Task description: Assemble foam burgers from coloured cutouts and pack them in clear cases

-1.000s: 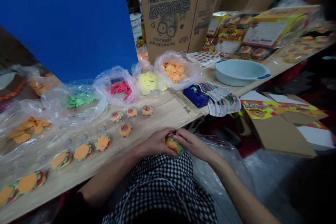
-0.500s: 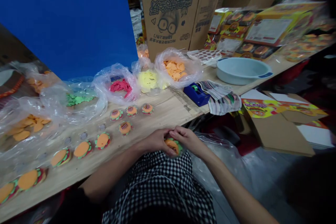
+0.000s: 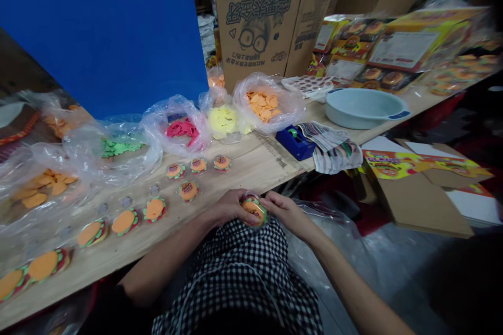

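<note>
My left hand [image 3: 231, 206] is wrapped round a small toy burger in a clear round case [image 3: 253, 211], held just above my lap at the table's front edge. Against the right rim of that case, my right hand [image 3: 286, 213] has thumb and fingers pinched together. The burger's orange top with dark print faces up, and green shows at its side. Four similar printed burgers in clear cases, one of them this burger [image 3: 188, 191], lie on the table beyond my left hand. Further left is a row of unprinted orange burgers [image 3: 124, 221] with green and red layers.
Clear bags of orange [image 3: 262, 107], yellow [image 3: 223, 119], pink [image 3: 183, 130] and green pieces [image 3: 121, 147] line the table's back. A blue tape dispenser [image 3: 295, 144], printed strips [image 3: 338, 154] and a pale blue basin [image 3: 361, 110] stand right. Flattened cardboard [image 3: 424, 201] lies lower right.
The right-hand fingers have slid from the top of the case to its right rim. The burger has shifted slightly left and more of its printed top shows.
</note>
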`<state>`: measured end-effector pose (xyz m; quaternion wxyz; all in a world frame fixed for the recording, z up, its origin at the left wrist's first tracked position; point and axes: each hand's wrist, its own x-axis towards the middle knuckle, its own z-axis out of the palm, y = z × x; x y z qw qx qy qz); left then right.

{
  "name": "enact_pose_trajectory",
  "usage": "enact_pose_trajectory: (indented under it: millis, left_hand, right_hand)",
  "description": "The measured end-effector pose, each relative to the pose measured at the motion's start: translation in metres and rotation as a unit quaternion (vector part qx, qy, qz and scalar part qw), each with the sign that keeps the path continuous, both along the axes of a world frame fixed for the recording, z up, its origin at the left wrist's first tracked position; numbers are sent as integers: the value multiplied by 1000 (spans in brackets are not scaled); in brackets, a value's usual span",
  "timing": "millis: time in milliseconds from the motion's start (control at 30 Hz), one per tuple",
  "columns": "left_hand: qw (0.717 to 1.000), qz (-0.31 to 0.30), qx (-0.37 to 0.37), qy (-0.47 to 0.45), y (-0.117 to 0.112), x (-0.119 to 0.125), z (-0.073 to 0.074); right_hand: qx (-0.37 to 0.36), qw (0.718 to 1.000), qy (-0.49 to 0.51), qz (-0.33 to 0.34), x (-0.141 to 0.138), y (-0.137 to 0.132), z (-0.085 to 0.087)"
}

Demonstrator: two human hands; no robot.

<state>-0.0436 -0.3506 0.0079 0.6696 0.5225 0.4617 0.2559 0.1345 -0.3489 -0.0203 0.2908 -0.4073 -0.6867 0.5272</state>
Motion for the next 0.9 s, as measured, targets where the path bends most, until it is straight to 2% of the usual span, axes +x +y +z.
enact_pose_trajectory:
  millis: [100,167,267,367,467,533,633,700,767,833,900]
  left_hand:
    - [997,-41,22,58,-5,-1,-4]
    - [990,-78,58,105,-16,2,-16]
    - [990,-83,66,97,-49,11,-49]
    - [998,-43,8,46,-90,19,-84]
    - [997,-50,-12,53,-119,21,-104]
    - [995,-81,-5,57,-125,18,-106]
    - [991,-125,20,41,-122,10,-99]
    - [991,-103,65,58,-117,7,-93]
    - [988,-55,112,87,-114,6,-88]
    - [986,-28,125,103,-112,7,-86]
    - [987,-29,113,110,-111,9,-85]
  right_hand:
    - [25,998,-53,17,1,-5,-6]
    - [36,995,-84,45,3,-13,-12]
    - [8,991,-92,100,9,-35,-30]
    - [-50,987,-79,128,16,-67,-55]
    - [-95,986,-70,113,19,-94,-76]
    - [-103,987,-70,100,19,-105,-82]
    - [-79,989,-83,92,18,-110,-81]
    - [-62,990,-95,83,18,-110,-79]
    - [-52,990,-104,75,18,-111,-76]
    - [-45,991,-107,72,16,-111,-73]
    - [-37,991,-108,74,15,-112,-71]
